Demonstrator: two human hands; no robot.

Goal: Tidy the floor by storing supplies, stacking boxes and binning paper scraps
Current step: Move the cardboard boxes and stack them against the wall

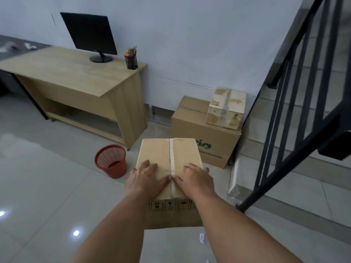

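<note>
A taped brown cardboard box [167, 154] stands on the floor in front of me. My left hand [146, 177] lies flat on its top, left of the tape seam. My right hand [197, 177] lies flat on the right side, thumbs nearly touching at the seam. Behind it against the wall stands a large cardboard box with green print [203, 137], and a small pale box [226, 109] sits on top of that. A red mesh waste bin [112, 161] stands on the floor to the left. A small paper scrap [201, 238] lies on the tiles by my right forearm.
A wooden desk [76, 76] to the left carries a black monitor [91, 35] and a pen holder [131, 60]. A black stair railing [296, 111] and steps rise on the right. Glossy tiled floor [47, 186] spreads to the left.
</note>
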